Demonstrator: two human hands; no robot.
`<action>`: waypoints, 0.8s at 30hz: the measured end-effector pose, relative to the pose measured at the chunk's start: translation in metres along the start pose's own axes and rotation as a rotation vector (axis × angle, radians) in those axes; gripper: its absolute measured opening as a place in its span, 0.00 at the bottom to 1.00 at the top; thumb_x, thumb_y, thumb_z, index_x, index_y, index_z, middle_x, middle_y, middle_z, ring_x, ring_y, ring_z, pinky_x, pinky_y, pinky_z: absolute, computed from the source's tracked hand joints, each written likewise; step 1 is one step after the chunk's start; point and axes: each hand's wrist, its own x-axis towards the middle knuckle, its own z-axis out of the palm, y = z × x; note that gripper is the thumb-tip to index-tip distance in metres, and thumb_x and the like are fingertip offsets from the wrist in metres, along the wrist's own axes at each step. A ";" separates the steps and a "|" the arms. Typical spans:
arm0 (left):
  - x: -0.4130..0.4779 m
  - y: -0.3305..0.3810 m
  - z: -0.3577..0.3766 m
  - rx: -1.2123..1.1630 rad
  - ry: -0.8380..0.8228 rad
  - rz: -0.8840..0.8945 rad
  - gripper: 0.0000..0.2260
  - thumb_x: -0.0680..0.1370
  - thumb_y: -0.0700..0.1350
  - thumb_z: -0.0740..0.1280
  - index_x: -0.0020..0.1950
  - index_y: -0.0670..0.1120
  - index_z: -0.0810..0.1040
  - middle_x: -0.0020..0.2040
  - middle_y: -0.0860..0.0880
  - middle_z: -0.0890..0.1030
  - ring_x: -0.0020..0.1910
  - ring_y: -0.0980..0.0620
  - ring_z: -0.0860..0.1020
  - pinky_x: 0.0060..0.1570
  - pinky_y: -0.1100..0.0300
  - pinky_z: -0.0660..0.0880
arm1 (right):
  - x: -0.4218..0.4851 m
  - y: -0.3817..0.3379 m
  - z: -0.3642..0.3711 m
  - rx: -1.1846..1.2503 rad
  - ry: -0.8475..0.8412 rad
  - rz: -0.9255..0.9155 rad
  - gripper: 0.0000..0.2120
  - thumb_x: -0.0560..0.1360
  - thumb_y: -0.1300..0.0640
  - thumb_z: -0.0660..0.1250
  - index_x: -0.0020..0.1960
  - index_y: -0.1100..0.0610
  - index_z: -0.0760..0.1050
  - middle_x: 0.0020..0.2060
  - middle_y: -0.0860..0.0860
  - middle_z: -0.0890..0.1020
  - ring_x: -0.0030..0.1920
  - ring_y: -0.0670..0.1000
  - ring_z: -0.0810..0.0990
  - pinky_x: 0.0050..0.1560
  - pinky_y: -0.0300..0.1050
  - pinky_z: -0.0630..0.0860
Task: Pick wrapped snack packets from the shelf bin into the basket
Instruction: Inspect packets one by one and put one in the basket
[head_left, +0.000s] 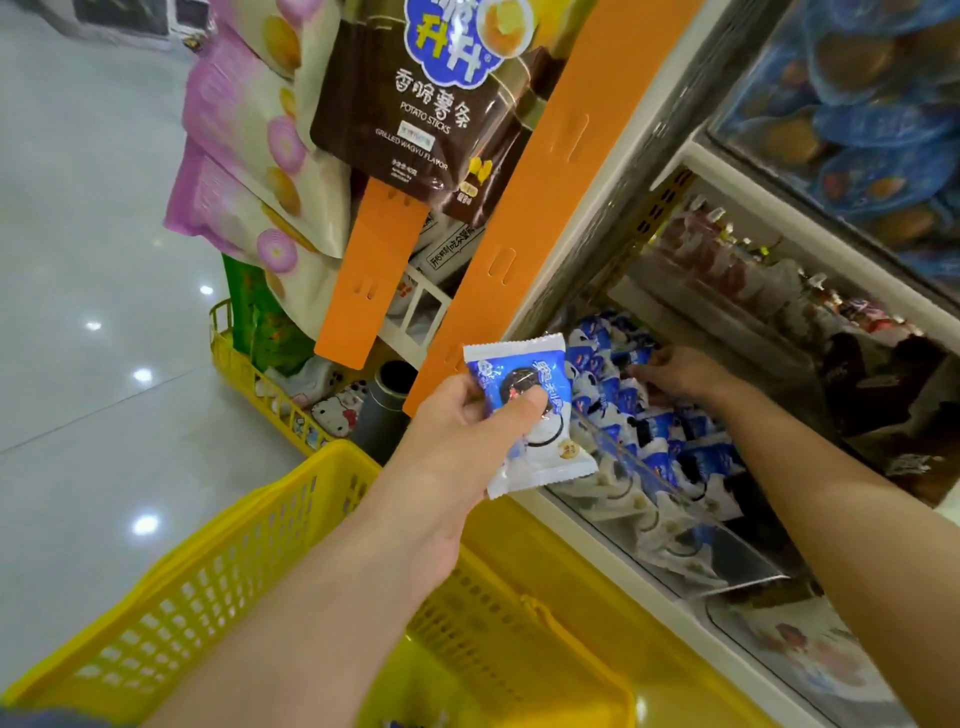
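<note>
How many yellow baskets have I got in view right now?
2. The near basket lies under the left arm. The far basket stands on the floor below the hanging snack bags, with goods in it. Others may be out of view.

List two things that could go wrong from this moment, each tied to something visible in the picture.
1. The left hand holds the blue-and-white packet near the shelf edge, not clearly over the middle of the yellow basket; released here, it might hit the rim or miss.
2. The right hand reaches among the heaped packets; pulling one out could drag neighbours over the clear front wall of the bin.
</note>
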 end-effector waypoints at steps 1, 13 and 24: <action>0.000 -0.001 0.001 0.005 -0.002 -0.003 0.13 0.73 0.46 0.69 0.57 0.47 0.75 0.45 0.50 0.83 0.47 0.53 0.81 0.53 0.53 0.77 | 0.002 -0.003 0.002 0.024 0.011 0.000 0.17 0.76 0.49 0.64 0.34 0.58 0.69 0.35 0.58 0.76 0.37 0.55 0.74 0.41 0.45 0.69; 0.007 -0.010 0.003 0.101 0.005 -0.001 0.10 0.74 0.47 0.69 0.54 0.50 0.75 0.51 0.48 0.82 0.53 0.47 0.80 0.60 0.45 0.73 | -0.007 -0.010 0.013 0.048 0.143 -0.046 0.24 0.79 0.45 0.57 0.30 0.58 0.63 0.28 0.54 0.69 0.32 0.55 0.70 0.35 0.45 0.64; -0.001 -0.031 0.014 0.277 -0.042 0.052 0.07 0.78 0.47 0.63 0.56 0.53 0.74 0.53 0.50 0.81 0.53 0.52 0.79 0.58 0.50 0.74 | -0.157 -0.027 0.038 0.255 0.391 -0.763 0.11 0.79 0.54 0.58 0.43 0.58 0.74 0.36 0.48 0.74 0.37 0.45 0.70 0.37 0.36 0.65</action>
